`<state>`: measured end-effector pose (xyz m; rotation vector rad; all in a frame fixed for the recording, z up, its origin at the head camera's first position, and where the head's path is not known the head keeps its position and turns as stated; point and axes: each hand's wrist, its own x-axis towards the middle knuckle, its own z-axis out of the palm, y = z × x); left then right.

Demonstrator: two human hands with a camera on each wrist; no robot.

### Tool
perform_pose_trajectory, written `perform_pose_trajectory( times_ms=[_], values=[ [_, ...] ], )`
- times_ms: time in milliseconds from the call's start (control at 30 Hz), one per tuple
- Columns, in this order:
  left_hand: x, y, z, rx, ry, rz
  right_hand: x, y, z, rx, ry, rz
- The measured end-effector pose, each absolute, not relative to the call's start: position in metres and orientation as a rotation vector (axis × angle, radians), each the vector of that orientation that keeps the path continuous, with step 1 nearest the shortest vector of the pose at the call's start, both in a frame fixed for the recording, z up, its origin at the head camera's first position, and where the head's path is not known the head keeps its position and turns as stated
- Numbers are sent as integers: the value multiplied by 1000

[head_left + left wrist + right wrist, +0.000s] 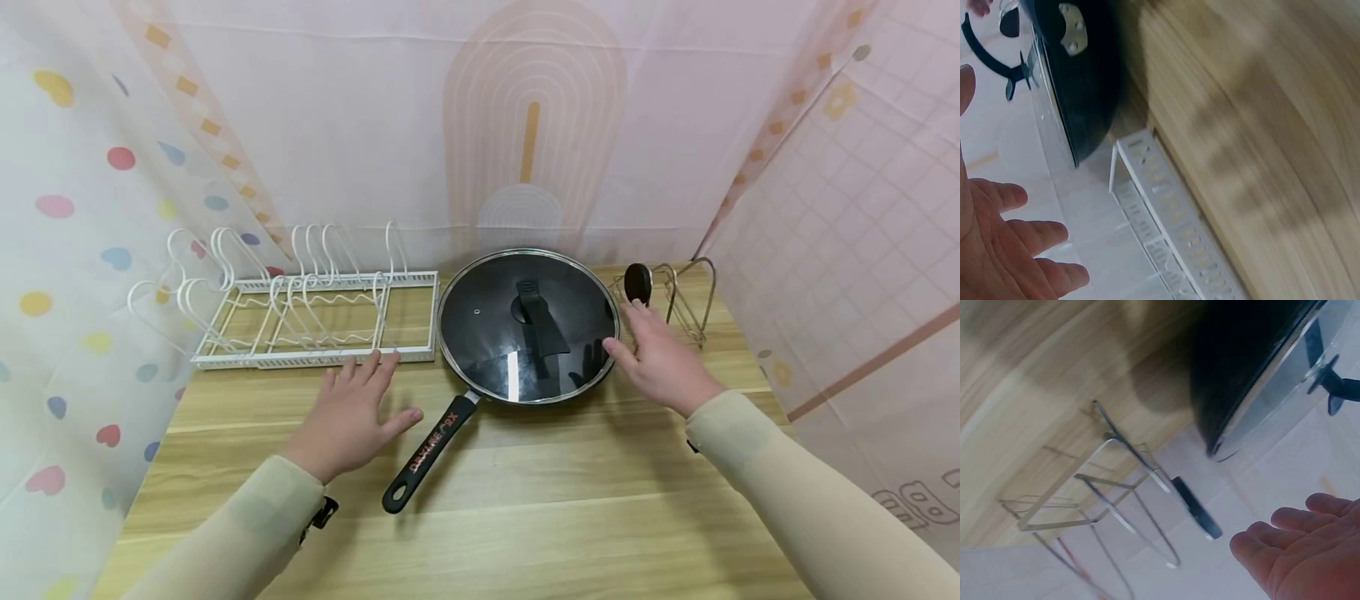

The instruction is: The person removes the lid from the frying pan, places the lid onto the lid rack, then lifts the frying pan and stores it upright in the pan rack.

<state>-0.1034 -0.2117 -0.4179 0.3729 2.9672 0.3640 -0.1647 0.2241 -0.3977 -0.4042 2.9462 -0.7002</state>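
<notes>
A black frying pan [1094, 75] with a long black handle [431, 454] stands on the wooden table, the handle angled toward the front left. Its glass lid [487, 333] lies on top, with a black upright knob handle [542, 321] at the centre. My left hand [352, 417] hovers left of the pan handle, fingers spread and holding nothing. Over the pan's right edge is my right hand [663, 358], its fingers extended, also holding nothing. In the right wrist view the right fingers [1254, 547] show apart from the pan.
A white wire rack [300, 358] with several upright loops stands left of the pan. Behind the right hand, a small metal wire rack [672, 292] has a black oval piece [637, 283] on it. Patterned cloth hangs at the back and both sides.
</notes>
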Motion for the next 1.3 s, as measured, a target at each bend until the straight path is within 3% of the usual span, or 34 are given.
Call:
perform_pose_trajectory(
  times_ms=[800,1300],
  values=[
    [-78,-166,-434,814,2618,395,-186,131,-378,-530,2818,-764],
    [-73,-159,-446,758,2652,437,-206,96,-381,-403,2679,-543]
  ],
)
